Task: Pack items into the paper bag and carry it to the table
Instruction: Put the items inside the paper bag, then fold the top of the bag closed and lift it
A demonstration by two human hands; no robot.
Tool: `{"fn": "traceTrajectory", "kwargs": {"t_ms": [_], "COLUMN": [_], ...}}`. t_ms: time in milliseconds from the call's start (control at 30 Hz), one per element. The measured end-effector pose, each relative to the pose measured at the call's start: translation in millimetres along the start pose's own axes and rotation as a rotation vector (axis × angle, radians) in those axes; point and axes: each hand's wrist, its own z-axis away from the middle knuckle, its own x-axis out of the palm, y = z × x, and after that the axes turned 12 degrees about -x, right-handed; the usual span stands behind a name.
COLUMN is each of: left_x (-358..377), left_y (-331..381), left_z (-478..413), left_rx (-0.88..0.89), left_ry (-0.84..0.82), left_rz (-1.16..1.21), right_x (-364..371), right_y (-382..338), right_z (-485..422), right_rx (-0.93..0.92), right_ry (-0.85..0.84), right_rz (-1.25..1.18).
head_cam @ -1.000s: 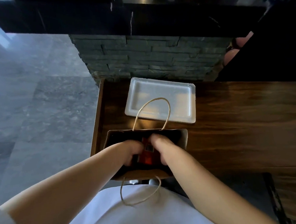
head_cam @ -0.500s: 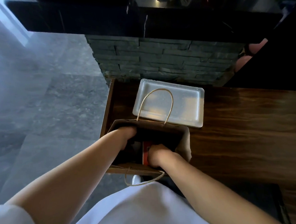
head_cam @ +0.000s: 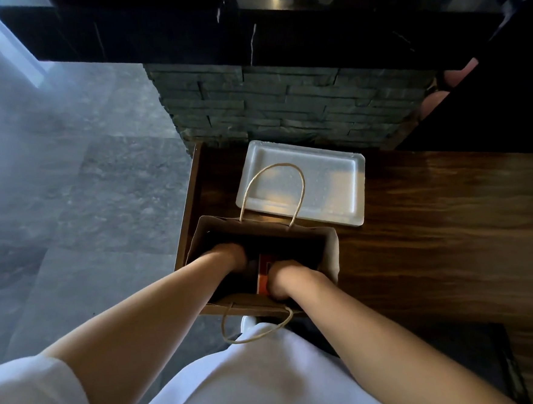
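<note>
A brown paper bag (head_cam: 330,254) with twine handles stands open at the near left corner of a dark wooden counter (head_cam: 433,221). Both my hands are down inside it. My left hand (head_cam: 228,256) is at the bag's left side, fingers hidden in the dark interior. My right hand (head_cam: 283,279) sits at the near right, pressed against a red-orange box (head_cam: 263,273) that stands on edge in the bag. Whether either hand grips anything is hidden.
A white foam tray (head_cam: 336,178) lies flat just beyond the bag. A grey stone-clad wall (head_cam: 283,106) under a black ledge rises behind the counter. Grey tiled floor (head_cam: 85,198) lies to the left. Another person's arm (head_cam: 434,98) shows at the far right.
My hands went deeper into the bag and apart, the left to the left side, the right to the near side. The red-orange box sank lower.
</note>
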Motion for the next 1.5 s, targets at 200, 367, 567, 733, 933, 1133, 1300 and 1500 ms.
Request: {"fn": "traceTrajectory", "kwargs": {"t_ms": [200, 367, 567, 733, 933, 1133, 1300, 1500], "left_x": [5.8, 2.3, -50.0, -72.3, -17.1, 29.9, 31.4, 19.5], "left_y": [-11.8, -14.1, -46.3, -122.9, -146.9, -112.7, -103.7, -111.6], "left_z": [4.4, 25.2, 74.4, 98.7, 65.8, 44.4, 35.7, 34.2], "left_rx": [0.024, 0.04, 0.256, 0.448, 0.358, 0.336, 0.39, 0.532], "left_ry": [-0.006, -0.127, 0.206, 0.493, 0.311, 0.271, 0.45, 0.295], "left_rz": [0.029, -0.112, 0.247, 0.813, 0.66, 0.633, 0.64, 0.983], "right_x": [2.3, -9.8, -44.0, -43.2, 1.7, 17.2, 21.3, 18.4], "right_y": [2.6, -4.8, 16.9, 71.1, 106.9, 77.4, 80.8, 92.0], "right_z": [-4.0, 11.2, 98.7, 178.6, 160.1, 108.3, 90.0, 81.3], "right_rx": [-0.019, -0.015, -0.212, -0.445, -0.235, -0.353, -0.365, -0.494], "right_ry": [0.027, -0.014, 0.341, 0.555, 0.66, 0.561, 0.689, 0.815], "right_rz": [0.001, 0.046, -0.324, -0.918, -0.822, -0.867, -0.836, -0.998]}}
